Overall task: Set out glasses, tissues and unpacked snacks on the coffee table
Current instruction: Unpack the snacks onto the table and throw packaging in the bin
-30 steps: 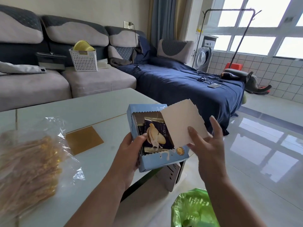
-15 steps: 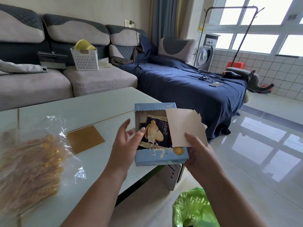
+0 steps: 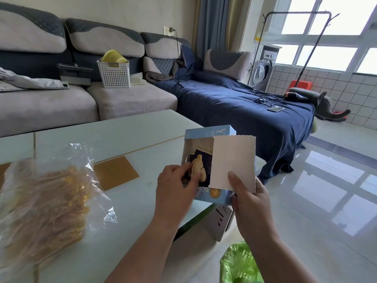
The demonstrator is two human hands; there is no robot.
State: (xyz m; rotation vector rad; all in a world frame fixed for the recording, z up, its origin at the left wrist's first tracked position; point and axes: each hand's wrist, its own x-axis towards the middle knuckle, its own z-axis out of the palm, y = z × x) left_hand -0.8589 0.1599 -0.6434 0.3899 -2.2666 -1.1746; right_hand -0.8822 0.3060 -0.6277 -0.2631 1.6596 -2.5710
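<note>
Pale and glossy, the counter (image 3: 122, 139) carries a clear bag of golden snacks (image 3: 40, 201) at nine o'clock, with a grey sofa (image 3: 51, 107) behind at eleven. Over its three o'clock edge, the blue snack box (image 3: 208, 133) is held up: the right hand (image 3: 251, 203) grips its base and torn-open flap (image 3: 232, 162). The left hand (image 3: 175, 190) pinches a dark packet (image 3: 204, 166) inside.
</note>
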